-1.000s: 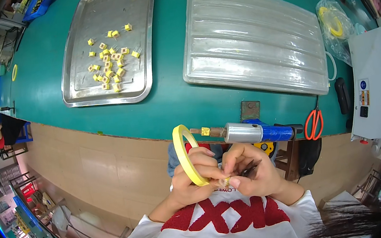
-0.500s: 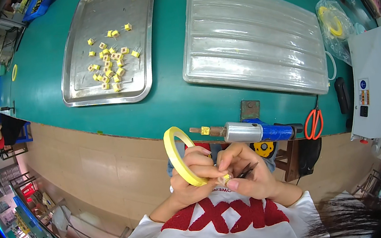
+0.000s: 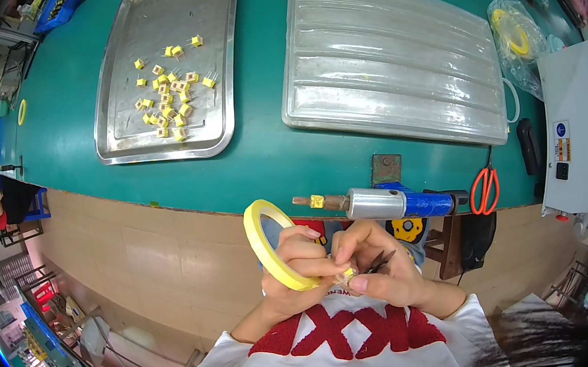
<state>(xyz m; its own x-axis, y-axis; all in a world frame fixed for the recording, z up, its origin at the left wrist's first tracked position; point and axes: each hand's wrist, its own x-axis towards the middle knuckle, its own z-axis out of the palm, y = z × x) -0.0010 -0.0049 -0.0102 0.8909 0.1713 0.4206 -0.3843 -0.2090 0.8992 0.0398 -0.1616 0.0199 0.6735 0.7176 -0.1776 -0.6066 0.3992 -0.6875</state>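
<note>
My left hand (image 3: 295,265) is closed, with a roll of yellow tape (image 3: 261,250) hooked over its fingers. Its fingertips meet those of my right hand (image 3: 385,268) in front of my chest. Pinched between both hands is a small yellow-wrapped coil part (image 3: 350,274), mostly covered by fingers. A dark, thin-pointed tool (image 3: 381,262) sticks out from the curled fingers of my right hand; its handle is hidden, so its kind is unclear. Just beyond the hands, a silver and blue cylindrical tool (image 3: 377,203) lies at the bench edge, with a yellow piece (image 3: 317,202) on its shaft.
A metal tray (image 3: 129,141) with several yellow coil parts (image 3: 166,100) sits on the green bench (image 3: 267,143). Right of it lies a clear ribbed plastic cover (image 3: 389,62). Orange-handled scissors (image 3: 484,191), a grey machine box (image 3: 581,126) and bagged tape rolls (image 3: 513,39) are at the right.
The tape roll has tilted and shifted slightly left along with the fingers of my left hand. The dark tool has turned a little in my right hand. Both hands still pinch the coil part.
</note>
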